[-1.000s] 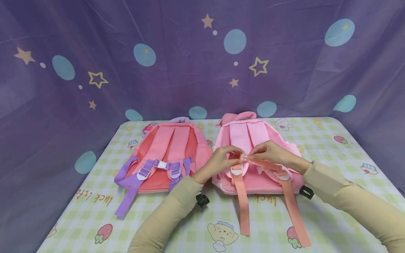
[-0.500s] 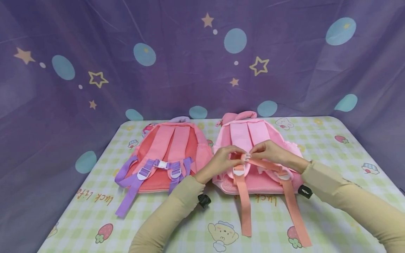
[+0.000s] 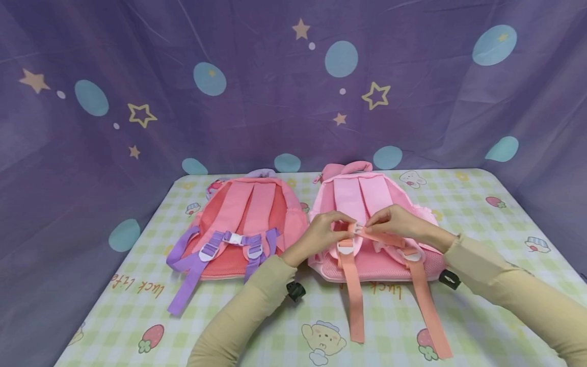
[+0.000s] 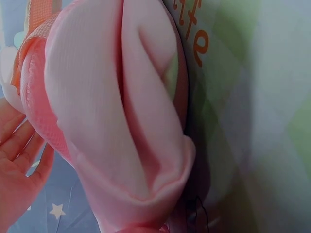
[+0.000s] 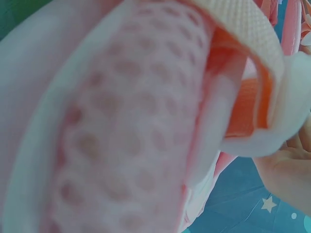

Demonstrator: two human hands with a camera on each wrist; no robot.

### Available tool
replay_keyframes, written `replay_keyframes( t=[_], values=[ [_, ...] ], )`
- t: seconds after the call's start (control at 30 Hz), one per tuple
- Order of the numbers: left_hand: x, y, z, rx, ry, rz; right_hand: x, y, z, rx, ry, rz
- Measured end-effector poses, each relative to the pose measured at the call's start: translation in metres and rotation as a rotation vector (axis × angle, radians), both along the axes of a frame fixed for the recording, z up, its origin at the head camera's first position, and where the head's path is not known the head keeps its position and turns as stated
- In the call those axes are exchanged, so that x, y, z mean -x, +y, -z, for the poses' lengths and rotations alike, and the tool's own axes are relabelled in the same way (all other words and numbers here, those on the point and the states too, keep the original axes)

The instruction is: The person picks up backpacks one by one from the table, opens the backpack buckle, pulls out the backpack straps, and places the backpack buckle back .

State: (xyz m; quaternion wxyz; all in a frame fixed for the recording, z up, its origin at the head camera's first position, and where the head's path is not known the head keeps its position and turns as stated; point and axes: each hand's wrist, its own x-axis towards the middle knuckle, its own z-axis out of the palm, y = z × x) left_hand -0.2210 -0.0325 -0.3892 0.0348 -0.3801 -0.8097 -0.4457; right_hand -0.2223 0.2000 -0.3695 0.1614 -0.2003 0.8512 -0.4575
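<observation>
A pink backpack (image 3: 362, 272) lies on the table, its shoulder straps up and its orange webbing ends hanging forward. Above its lower half a small white plastic buckle (image 3: 357, 229) sits between both hands. My left hand (image 3: 323, 232) pinches the buckle's left side between thumb and fingers. From the right, my right hand (image 3: 396, 223) pinches the orange strap (image 3: 385, 238) at the buckle's right end. Whether the buckle halves are joined I cannot tell. In the left wrist view, the bag's side (image 4: 92, 102) covers much of the frame; a white strap adjuster (image 5: 262, 143) shows in the right wrist view.
To the left lies a coral backpack (image 3: 238, 265) with purple straps (image 3: 188, 288) and a white chest buckle (image 3: 235, 238), fastened. A checked cloth (image 3: 257, 336) covers the table, and a purple curtain (image 3: 257, 127) hangs behind it.
My right hand has shifted slightly to the right along the orange strap, and more of the white buckle shows between the hands. The left hand has barely moved.
</observation>
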Motion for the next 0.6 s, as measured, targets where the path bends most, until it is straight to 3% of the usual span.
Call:
replay_keyframes(
  t=[0.6],
  values=[
    [-0.0003, 0.0025, 0.001, 0.021, 0.005, 0.008, -0.002, 0.0009, -0.0011, 0.015, -0.027, 0.019]
  ],
)
